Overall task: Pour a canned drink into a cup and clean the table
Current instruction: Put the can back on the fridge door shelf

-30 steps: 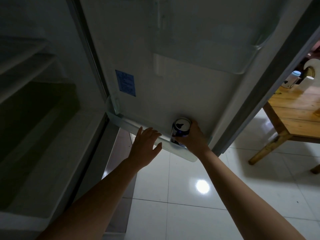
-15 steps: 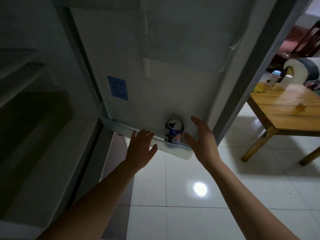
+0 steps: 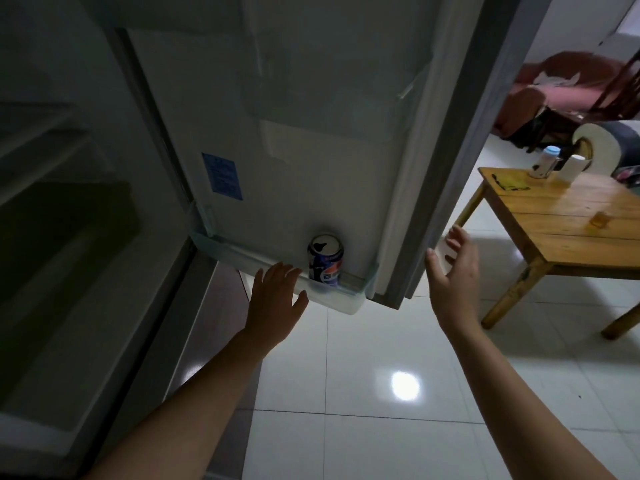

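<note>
Fingers (image 3: 277, 271) on the left hand (image 3: 275, 299) spread loose at the clear plastic door shelf (image 3: 242, 252), right hand (image 3: 453, 271) released too, blue aluminium drink can (image 3: 325, 259) standing upright in that shelf between them.

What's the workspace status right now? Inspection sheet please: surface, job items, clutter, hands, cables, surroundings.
Surface: wooden table at right, beyond the open fridge door.
Job's things: can upright in the lowest door shelf, top already open; white cup on the table.
Clutter: small bottle and paper roll at the table's far side.
Hands: left hand open by the shelf edge; right hand open, off the can.
Cables: nothing seen.
Surroundings: glossy tiled floor, chair behind.
</note>
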`<state>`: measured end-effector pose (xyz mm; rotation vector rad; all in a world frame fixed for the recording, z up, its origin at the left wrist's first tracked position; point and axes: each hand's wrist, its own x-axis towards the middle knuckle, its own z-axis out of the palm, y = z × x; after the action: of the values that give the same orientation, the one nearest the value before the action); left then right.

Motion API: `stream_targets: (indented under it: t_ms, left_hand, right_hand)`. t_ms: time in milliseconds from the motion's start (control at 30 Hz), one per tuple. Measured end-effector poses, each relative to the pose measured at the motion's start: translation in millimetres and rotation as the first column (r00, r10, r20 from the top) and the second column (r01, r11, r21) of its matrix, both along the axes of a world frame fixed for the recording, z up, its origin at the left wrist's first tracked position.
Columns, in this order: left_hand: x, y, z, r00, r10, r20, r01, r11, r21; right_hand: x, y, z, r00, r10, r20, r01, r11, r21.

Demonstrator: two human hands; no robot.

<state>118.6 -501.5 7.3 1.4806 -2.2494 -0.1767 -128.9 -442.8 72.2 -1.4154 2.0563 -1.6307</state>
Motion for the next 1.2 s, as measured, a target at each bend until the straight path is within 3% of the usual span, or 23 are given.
stream_targets:
  t_ms: [133,300,633,900,1200]
  left_hand:
    - [-17.3,16.2,3.4,0.999,0.048,-0.021,-0.048,0.999,-0.014]
    - [-40.4,34.1,9.2,0.993,0.116,0.009,-0.117,0.991,0.072]
    - [-56.9,56.0,9.3,0.976,0.218,0.024,-0.219,0.967,0.134]
    - [-52.7,77.5,3.0,0.957,0.288,0.028,-0.289,0.947,0.141]
    - [-30.0,122.5,3.0,0.901,0.433,0.019,-0.428,0.884,0.187]
  right_hand:
    - [-20.2,-6.2,2.4,0.995,0.097,0.019,-0.099,0.99,0.098]
    - [-38.3,-21.4,7.0,0.972,0.229,0.046,-0.233,0.964,0.132]
    - [-53.1,-22.7,17.0,0.932,0.338,0.127,-0.347,0.936,0.058]
    - [-57.3,-5.5,23.9,0.907,0.419,0.046,-0.42,0.907,0.011]
    - [-27.2,22.7,20.2,0.76,0.648,0.053,-0.641,0.761,-0.105]
